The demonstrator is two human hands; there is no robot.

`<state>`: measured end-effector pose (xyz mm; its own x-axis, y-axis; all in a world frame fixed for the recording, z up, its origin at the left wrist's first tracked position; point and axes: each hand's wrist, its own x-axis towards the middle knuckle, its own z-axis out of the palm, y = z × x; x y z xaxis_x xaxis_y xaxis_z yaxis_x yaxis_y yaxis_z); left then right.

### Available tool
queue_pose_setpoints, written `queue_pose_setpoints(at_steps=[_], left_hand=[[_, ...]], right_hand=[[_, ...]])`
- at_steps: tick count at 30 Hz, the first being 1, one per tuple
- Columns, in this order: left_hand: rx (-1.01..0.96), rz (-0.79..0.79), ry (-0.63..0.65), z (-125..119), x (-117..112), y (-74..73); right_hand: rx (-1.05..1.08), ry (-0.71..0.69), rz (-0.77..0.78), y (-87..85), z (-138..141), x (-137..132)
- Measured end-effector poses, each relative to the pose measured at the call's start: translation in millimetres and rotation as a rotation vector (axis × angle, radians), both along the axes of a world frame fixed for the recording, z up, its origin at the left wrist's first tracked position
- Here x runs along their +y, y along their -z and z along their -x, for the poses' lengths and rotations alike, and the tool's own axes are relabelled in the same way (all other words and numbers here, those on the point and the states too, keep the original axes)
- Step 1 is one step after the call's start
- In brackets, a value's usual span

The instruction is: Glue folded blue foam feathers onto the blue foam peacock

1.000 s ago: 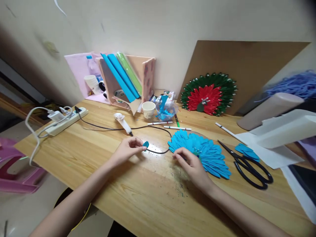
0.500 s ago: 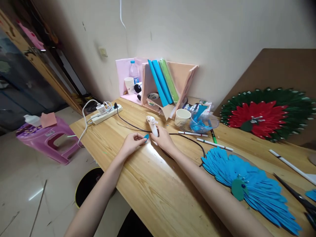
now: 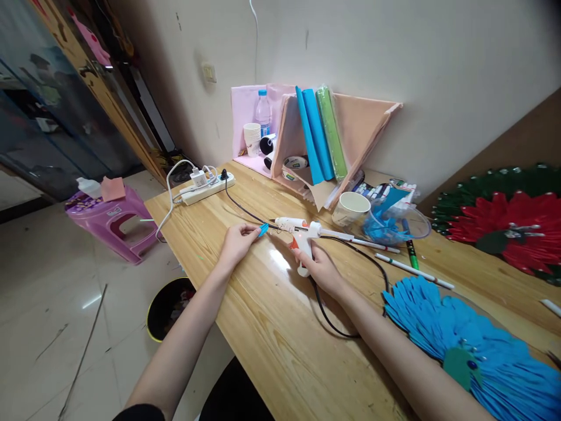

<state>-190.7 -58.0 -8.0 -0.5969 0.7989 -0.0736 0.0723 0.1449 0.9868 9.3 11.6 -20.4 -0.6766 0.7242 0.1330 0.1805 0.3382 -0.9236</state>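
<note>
My left hand pinches a small blue piece, which looks like folded paper or felt, just above the tabletop. In my right hand is a white hot glue gun with an orange trigger, my fingers wrapped round its handle. The gun's nozzle points left and lies close to the blue piece; whether they touch I cannot tell. A white glue stick sticks out of its back. To the right lies a blue fan-shaped feathered craft with a green bird-like head.
A power strip with plugs sits at the far left edge. Behind are paper cups, a clear bowl of blue scraps and blue rolls. A red-and-green craft stands at right. A bin is below.
The glue gun has swung from pointing away to lying sideways, its nozzle now by the blue piece. My view has shifted left, so the surroundings sit further right.
</note>
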Motion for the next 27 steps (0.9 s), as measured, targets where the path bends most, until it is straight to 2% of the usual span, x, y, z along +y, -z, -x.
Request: queue_pose_setpoints(at_steps=[4, 11, 27], left_hand=[[0.013, -0.004, -0.011, -0.6, 0.1, 0.1], [0.028, -0.007, -0.024, -0.5, 0.4, 2.2], [0.065, -0.009, 0.002, 0.0, 0.9, 4.4]], right_hand=[[0.018, -0.068, 0.056, 3.4, 0.2, 1.5], [0.015, -0.075, 0.088, 7.5, -1.1, 0.5], [-0.021, -0.111, 0.057, 7.9, 0.2, 1.3]])
